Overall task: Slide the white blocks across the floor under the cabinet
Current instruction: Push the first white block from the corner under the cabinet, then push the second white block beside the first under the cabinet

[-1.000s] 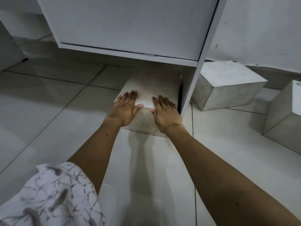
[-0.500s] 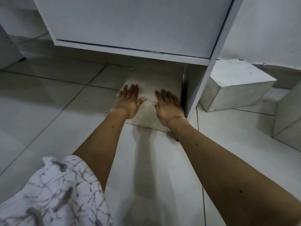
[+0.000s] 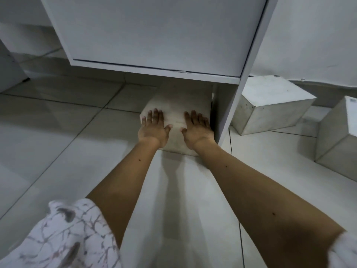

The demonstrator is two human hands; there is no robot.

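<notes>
Both hands lie flat with fingers spread on the near top edge of a white block (image 3: 176, 105), the left hand (image 3: 153, 129) at its left corner and the right hand (image 3: 197, 130) at its right, palms pressed on it and grasping nothing. The block sits on the tiled floor (image 3: 58, 142) partly beneath the white cabinet (image 3: 154, 31), its far end in shadow under the cabinet's bottom edge and its right side close beside the cabinet's upright side panel (image 3: 237, 97). On the other side of that panel a second white block (image 3: 270, 105) stands tilted on the floor, with a third block (image 3: 340, 136) near it at the right edge of the view.
</notes>
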